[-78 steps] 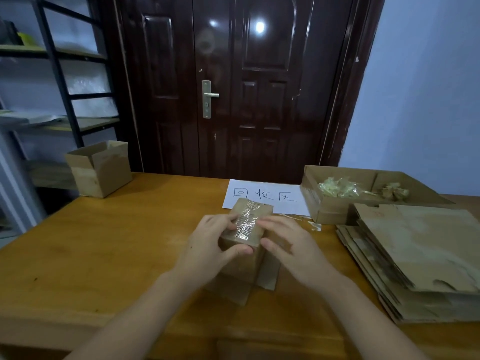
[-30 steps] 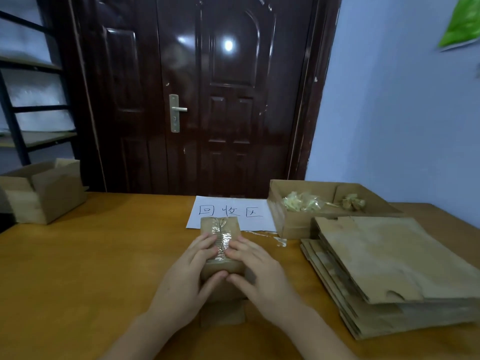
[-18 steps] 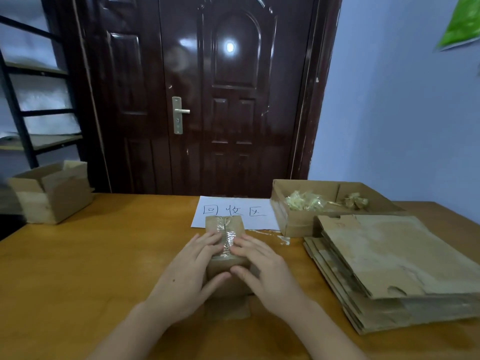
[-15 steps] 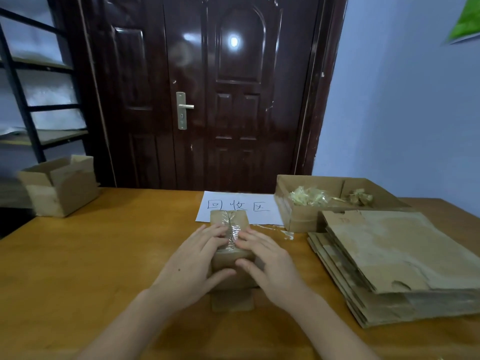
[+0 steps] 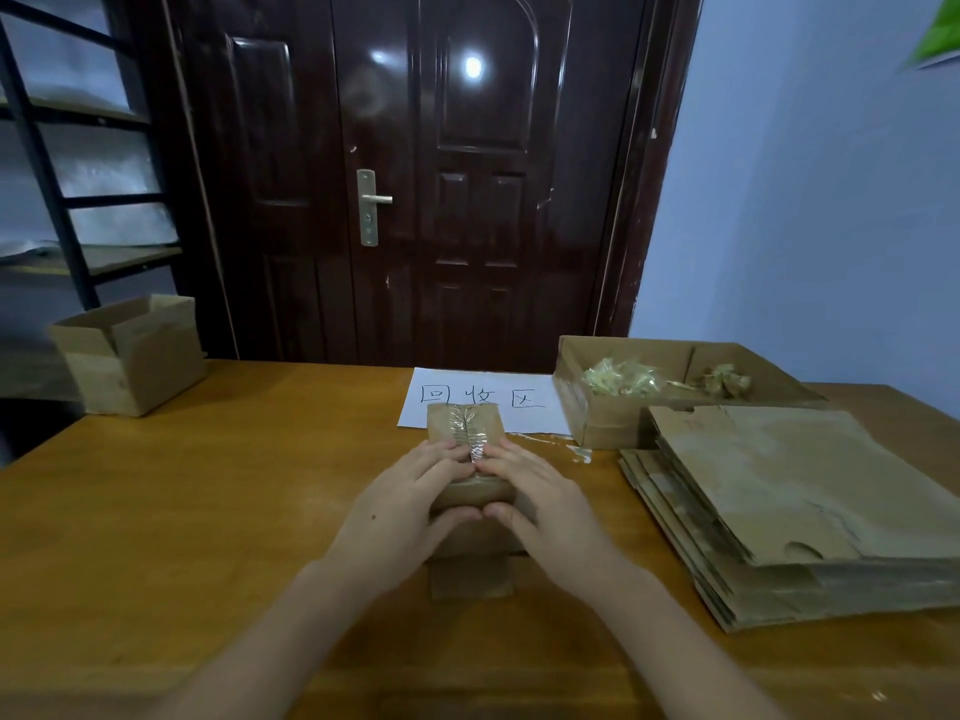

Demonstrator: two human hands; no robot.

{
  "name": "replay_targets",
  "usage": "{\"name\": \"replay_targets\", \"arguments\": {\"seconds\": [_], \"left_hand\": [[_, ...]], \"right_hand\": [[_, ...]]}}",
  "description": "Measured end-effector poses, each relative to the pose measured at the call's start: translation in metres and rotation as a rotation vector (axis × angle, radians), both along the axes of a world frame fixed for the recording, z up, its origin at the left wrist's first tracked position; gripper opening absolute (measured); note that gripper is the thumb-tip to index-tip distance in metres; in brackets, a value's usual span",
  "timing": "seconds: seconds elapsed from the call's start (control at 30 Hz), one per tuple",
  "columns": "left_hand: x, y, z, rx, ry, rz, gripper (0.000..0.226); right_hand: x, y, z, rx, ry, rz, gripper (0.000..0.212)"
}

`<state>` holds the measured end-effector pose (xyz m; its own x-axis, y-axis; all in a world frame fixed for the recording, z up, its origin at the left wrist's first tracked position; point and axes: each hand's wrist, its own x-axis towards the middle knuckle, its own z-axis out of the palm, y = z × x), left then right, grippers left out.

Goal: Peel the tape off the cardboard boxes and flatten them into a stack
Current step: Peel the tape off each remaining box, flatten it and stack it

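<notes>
Orange wooden tabletop [image 5: 208,511] abuts dark door [image 5: 415,174]; both hands grasp small taped brown cardboard box [image 5: 464,423]: left hand [image 5: 400,511], right hand [image 5: 550,506].

Small brown cardboard box [image 5: 464,426]: upright at bench centre, top seam sealed with crinkled clear tape [image 5: 470,433]. Flattened cardboard stack [image 5: 795,506]: lies at bench right. Open cardboard box [image 5: 130,353]: stands at far left.
</notes>
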<state>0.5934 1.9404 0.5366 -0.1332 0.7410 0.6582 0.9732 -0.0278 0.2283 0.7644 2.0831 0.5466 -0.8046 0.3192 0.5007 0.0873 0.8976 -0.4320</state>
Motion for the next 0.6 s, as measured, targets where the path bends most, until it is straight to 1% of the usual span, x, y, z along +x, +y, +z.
{"name": "replay_targets", "arguments": {"seconds": [0.1,0.2,0.33,0.43,0.5,0.6], "left_hand": [[0.0,-0.001,0.001,-0.001,-0.012,-0.008,0.041],[0.002,-0.003,0.003,-0.004,-0.019,-0.003,0.042],[0.004,-0.005,0.007,-0.019,-0.037,0.0,0.044],[0.003,-0.007,0.012,-0.022,-0.04,-0.007,0.048],[0.002,-0.009,0.016,-0.022,0.035,-0.016,0.05],[-0.002,-0.012,0.024,-0.034,0.216,-0.043,0.047]], "right_hand": [[0.0,-0.001,0.0,-0.019,0.016,-0.004,0.048],[0.0,-0.002,0.001,-0.061,0.006,-0.058,0.045],[0.0,0.0,0.003,-0.031,0.004,-0.047,0.033],[0.0,0.0,0.005,-0.025,0.0,-0.047,0.037],[0.001,-0.001,0.005,-0.022,-0.01,-0.049,0.038],[0.001,-0.002,0.006,-0.032,-0.002,-0.038,0.039]]}}
